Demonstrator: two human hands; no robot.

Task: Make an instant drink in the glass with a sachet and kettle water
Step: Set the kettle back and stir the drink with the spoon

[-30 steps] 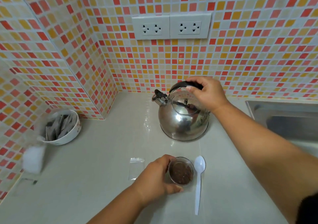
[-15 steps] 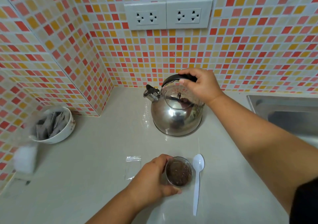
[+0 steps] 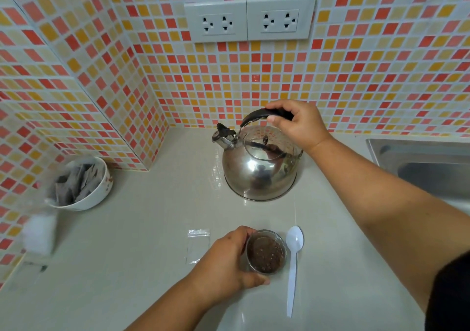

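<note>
Right hand (image 3: 301, 124): its fingers are closed around the black handle (image 3: 267, 113) of the kettle (image 3: 259, 167), a little above the centre of the frame.
Left hand (image 3: 223, 259): it is wrapped around the left side of the glass (image 3: 265, 251) in the lower centre; thumb and fingers press the wall and keep it steady on the desk (image 3: 152, 216).
Glass: it stands upright, open, with dark brown granules inside. I judge that the powder is in and the water is not yet poured.
Kettle: polished steel, round body, the spout (image 3: 222, 136) points to the left of the frame. Its base looks to be on the desk, but I cannot tell if it is a little lifted.
How the kettle will handle: probably heavy if it is full, and the metal may be hot, so the black handle is the right place to hold. The weight will swing when it tilts.
How the glass will handle: small, light, fragile and smooth; it can slide or tip under the stream, so the side hold is useful.
Spoon (image 3: 293, 262): white plastic, lying just right of the glass, for stirring.
Sachet (image 3: 198, 244): clear and seemingly empty, flat on the desk just left of the left hand.
Bowl (image 3: 94, 195): at the left of the frame, with grey packets inside.
</note>
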